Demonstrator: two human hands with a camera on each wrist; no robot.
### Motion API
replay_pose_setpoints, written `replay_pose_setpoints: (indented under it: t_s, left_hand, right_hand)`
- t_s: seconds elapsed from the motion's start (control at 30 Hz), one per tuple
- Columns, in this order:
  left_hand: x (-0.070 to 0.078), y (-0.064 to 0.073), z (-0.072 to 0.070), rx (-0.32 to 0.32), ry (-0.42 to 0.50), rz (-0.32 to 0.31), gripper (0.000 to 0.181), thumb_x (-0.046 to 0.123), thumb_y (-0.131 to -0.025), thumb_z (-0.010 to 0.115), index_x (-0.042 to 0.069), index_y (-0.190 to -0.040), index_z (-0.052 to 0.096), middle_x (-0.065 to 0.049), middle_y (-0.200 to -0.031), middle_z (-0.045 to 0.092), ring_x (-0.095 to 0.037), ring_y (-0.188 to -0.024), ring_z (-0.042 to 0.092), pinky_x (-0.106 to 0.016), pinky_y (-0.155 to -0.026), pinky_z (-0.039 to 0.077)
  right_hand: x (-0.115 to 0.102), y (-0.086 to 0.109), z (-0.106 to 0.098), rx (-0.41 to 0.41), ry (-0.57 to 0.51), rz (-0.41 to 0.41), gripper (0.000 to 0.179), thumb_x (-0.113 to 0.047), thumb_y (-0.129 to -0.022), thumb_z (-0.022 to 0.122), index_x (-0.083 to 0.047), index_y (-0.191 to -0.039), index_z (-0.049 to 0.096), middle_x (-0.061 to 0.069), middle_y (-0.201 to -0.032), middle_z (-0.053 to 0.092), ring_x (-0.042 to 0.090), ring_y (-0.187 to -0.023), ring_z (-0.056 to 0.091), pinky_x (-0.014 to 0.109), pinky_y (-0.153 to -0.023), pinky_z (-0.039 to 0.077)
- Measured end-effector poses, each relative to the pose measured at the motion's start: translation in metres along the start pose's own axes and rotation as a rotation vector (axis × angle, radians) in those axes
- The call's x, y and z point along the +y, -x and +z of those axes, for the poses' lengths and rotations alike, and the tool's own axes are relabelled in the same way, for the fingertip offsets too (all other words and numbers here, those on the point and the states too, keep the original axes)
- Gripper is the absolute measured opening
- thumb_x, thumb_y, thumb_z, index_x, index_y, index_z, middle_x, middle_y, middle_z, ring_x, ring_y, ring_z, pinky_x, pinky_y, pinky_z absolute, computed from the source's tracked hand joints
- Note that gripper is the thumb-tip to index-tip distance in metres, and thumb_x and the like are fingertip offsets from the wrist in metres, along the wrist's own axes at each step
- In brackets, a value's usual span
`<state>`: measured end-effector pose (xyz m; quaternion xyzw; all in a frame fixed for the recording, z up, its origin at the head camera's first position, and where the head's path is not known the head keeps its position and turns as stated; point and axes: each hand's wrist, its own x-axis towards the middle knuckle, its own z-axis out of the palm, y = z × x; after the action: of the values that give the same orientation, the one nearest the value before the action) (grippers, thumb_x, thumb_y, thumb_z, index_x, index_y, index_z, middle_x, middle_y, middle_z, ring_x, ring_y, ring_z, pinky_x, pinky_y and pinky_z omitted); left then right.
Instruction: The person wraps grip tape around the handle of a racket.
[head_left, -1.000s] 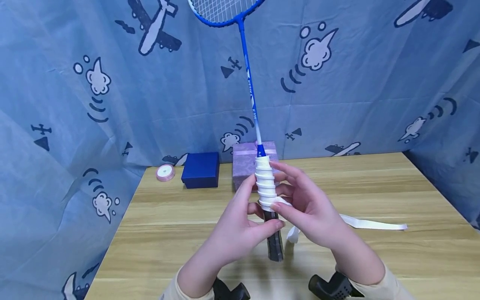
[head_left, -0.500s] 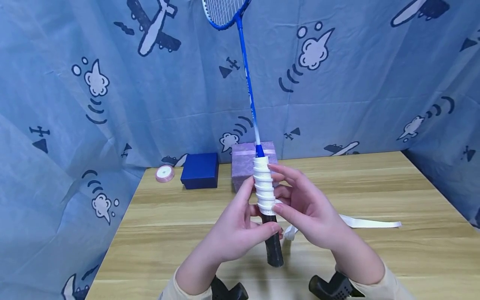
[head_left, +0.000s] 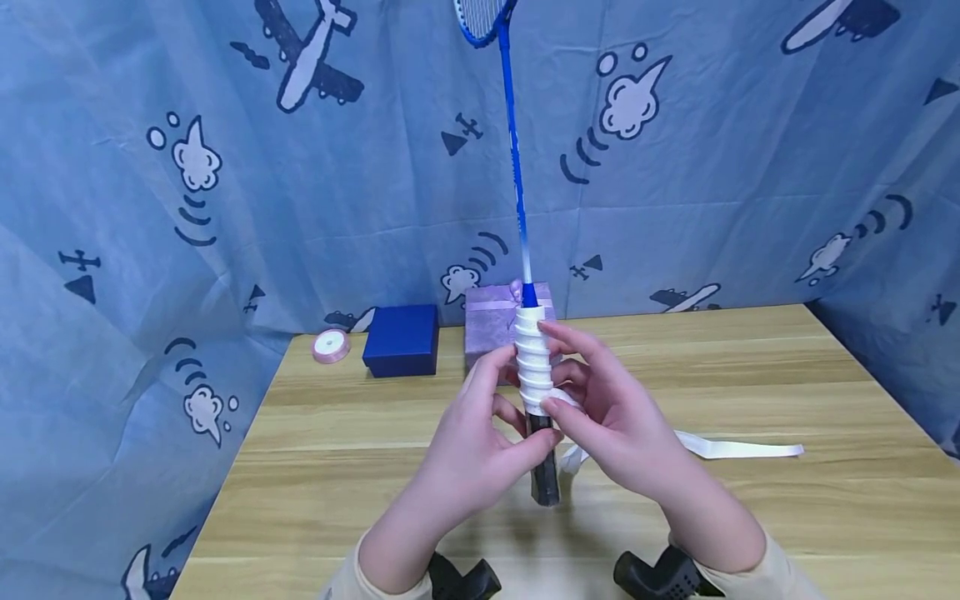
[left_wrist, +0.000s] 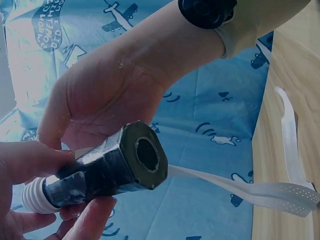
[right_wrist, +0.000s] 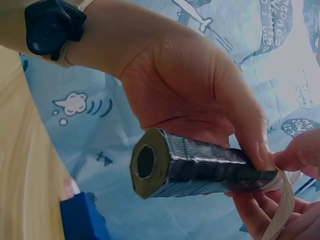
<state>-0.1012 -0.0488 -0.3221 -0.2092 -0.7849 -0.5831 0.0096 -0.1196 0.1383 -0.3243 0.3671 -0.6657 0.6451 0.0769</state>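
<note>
A blue badminton racket [head_left: 515, 142] stands nearly upright between my hands, its head partly out of the head view. White perforated grip tape [head_left: 533, 362] winds in overlapping ridges round the upper handle. Below it the black lower handle [head_left: 545, 483] is bare, its hollow butt end [left_wrist: 147, 154] showing in the left wrist view. My left hand [head_left: 468, 454] grips the handle, thumb on the black part just under the wrap. My right hand [head_left: 618, 421] pinches the tape at the wrap's lower edge, index fingertip near its top. The loose tape tail [head_left: 750, 449] trails onto the table.
Behind the handle is a lilac gift box [head_left: 487, 321] with a ribbon. To its left are a dark blue box [head_left: 402, 342] and a pink-rimmed ribbon spool [head_left: 330, 346]. A patterned blue curtain [head_left: 375, 208] hangs behind the wooden table [head_left: 315, 500].
The racket has turned about its shaft, so its head looks narrower and sits farther right. The handle dipped slightly, then rose. Both hands keep their hold.
</note>
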Motion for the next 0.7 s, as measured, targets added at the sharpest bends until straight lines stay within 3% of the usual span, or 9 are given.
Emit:
replay_pose_setpoints:
  t_s: [0.23, 0.47, 0.7]
  left_hand:
    - [-0.003, 0.001, -0.001, -0.034, 0.117, -0.008, 0.081, 0.001, -0.086, 0.078, 0.031, -0.15, 0.039, 0.0, -0.13, 0.055, -0.017, -0.082, 0.067, -0.034, -0.053, 0.061]
    - [-0.002, 0.002, -0.005, -0.131, 0.269, -0.005, 0.076, -0.007, -0.087, 0.07, 0.02, -0.151, 0.038, -0.007, -0.135, 0.053, -0.016, -0.085, 0.065, -0.02, -0.051, 0.053]
    - [0.0, 0.001, -0.006, -0.188, 0.331, -0.011, 0.071, -0.007, -0.088, 0.066, 0.019, -0.148, 0.039, -0.009, -0.131, 0.051, -0.014, -0.083, 0.063, -0.018, -0.053, 0.053]
  right_hand:
    - [-0.001, -0.001, -0.004, -0.035, -0.035, 0.039, 0.074, 0.021, -0.092, 0.059, -0.003, -0.157, 0.035, 0.016, -0.132, 0.05, 0.019, -0.106, 0.067, 0.024, -0.091, 0.059]
    - [-0.006, -0.001, -0.009, -0.128, -0.071, 0.103, 0.077, 0.018, -0.095, 0.056, -0.004, -0.161, 0.025, 0.018, -0.134, 0.052, 0.024, -0.114, 0.065, 0.032, -0.097, 0.059]
    - [-0.009, 0.002, -0.01, -0.172, -0.018, 0.053, 0.084, 0.022, -0.092, 0.057, -0.003, -0.163, 0.02, 0.021, -0.137, 0.05, 0.025, -0.116, 0.065, 0.033, -0.097, 0.059]
